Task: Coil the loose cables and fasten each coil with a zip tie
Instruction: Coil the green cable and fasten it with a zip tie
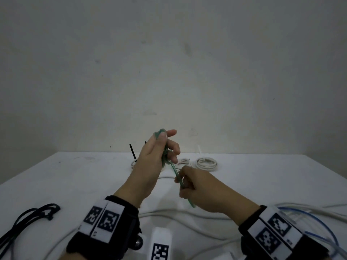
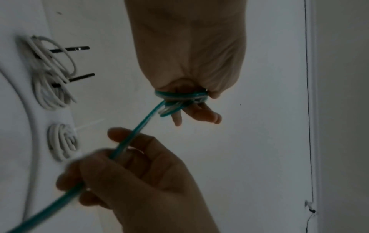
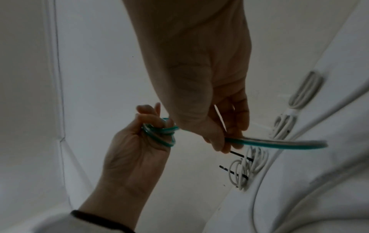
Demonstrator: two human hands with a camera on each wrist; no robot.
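Observation:
A green cable [image 1: 174, 170] is wound in a few small loops round the fingers of my raised left hand [image 1: 167, 140], which holds the coil [image 2: 179, 97] above the table. One strand runs down from the coil to my right hand [image 1: 180, 182]. That hand pinches the strand between thumb and fingers, and the free tail [image 3: 279, 142] sticks out behind it. In the right wrist view the loops [image 3: 159, 134] sit over the curled left fingers [image 3: 147, 116]. No zip tie shows on this coil.
Small white coils [image 1: 206, 163] [image 1: 185, 162] lie at the back of the white table [image 1: 262, 177], and a coil with black zip ties [image 1: 134, 162] lies beside them. A black cable [image 1: 37, 214] lies front left. Loose white [image 1: 187, 215] and blue [image 1: 319, 222] cables lie in front.

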